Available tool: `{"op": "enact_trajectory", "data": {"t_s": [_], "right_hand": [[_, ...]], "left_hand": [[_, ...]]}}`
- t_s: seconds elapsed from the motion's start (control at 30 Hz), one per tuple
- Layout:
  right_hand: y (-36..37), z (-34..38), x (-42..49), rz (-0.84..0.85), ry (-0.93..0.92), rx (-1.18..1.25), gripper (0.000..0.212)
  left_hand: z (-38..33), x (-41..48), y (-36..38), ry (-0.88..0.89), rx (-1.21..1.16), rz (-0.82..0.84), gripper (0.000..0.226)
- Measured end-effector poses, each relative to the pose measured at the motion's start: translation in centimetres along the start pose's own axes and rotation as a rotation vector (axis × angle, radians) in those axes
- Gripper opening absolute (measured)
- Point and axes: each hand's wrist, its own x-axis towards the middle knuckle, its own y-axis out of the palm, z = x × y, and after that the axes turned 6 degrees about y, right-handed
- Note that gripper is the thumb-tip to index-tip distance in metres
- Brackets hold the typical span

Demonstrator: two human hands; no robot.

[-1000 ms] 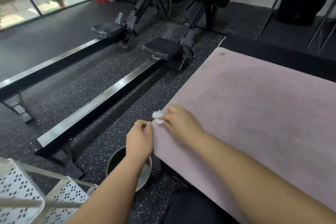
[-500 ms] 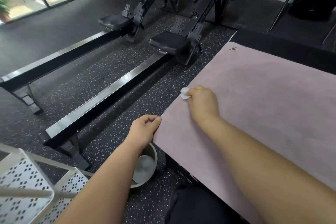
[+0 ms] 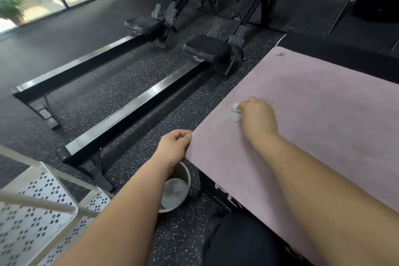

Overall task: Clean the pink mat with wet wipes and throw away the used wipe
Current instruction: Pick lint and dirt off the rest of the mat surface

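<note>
Your right hand (image 3: 258, 117) grips the wet wipe (image 3: 235, 112) on the pink mat (image 3: 323, 103); your left hand (image 3: 174, 147) pinches its left edge.

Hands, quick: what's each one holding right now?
Left hand: pinches the edge of the pink mat.
Right hand: holds a white wipe against the mat.
</note>
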Motion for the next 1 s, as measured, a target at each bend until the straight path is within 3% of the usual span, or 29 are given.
{"op": "enact_trajectory", "data": {"t_s": [0.1,0.27,0.33,0.47,0.57,0.73,0.8,0.9,1.0], "right_hand": [[0.8,2.1,-1.7,-0.023,0.099,-0.015,0.021],[3.4,10.0,-9.5,0.173,-0.363,0.008,0.014],[4.2,9.8,-11.5,0.267,-0.595,-0.041,0.023],[3.9,7.0,-12.3,0.130,-0.722,0.019,0.020],[2.2,4.7,-8.7,0.003,-0.666,-0.001,0.025],[0.2,-1.8,-2.6,-0.057,-0.102,-0.131,0.022],[0.4,-1.6,-2.8,-0.061,0.025,-0.109,0.024],[1.4,1.3,-5.2,-0.001,0.036,0.035,0.019],[1.8,3.2,-8.6,0.114,-0.196,0.146,0.021]], "left_hand": [[-0.4,0.1,-0.5,-0.040,0.004,0.035,0.023],[-1.0,0.1,-0.8,-0.094,-0.040,0.084,0.033],[-1.1,-0.2,-0.6,-0.088,-0.034,0.078,0.030],[-0.8,-0.4,-0.3,-0.040,-0.016,0.039,0.011],[-0.3,-0.2,-0.2,-0.016,-0.009,0.061,0.007],[-0.7,-0.2,0.2,0.028,0.116,0.073,0.023],[-1.2,0.2,0.5,0.056,0.228,0.063,0.030],[-1.8,0.9,1.3,0.087,0.434,0.054,0.040],[-1.6,1.5,1.9,0.085,0.506,0.045,0.045]]}}
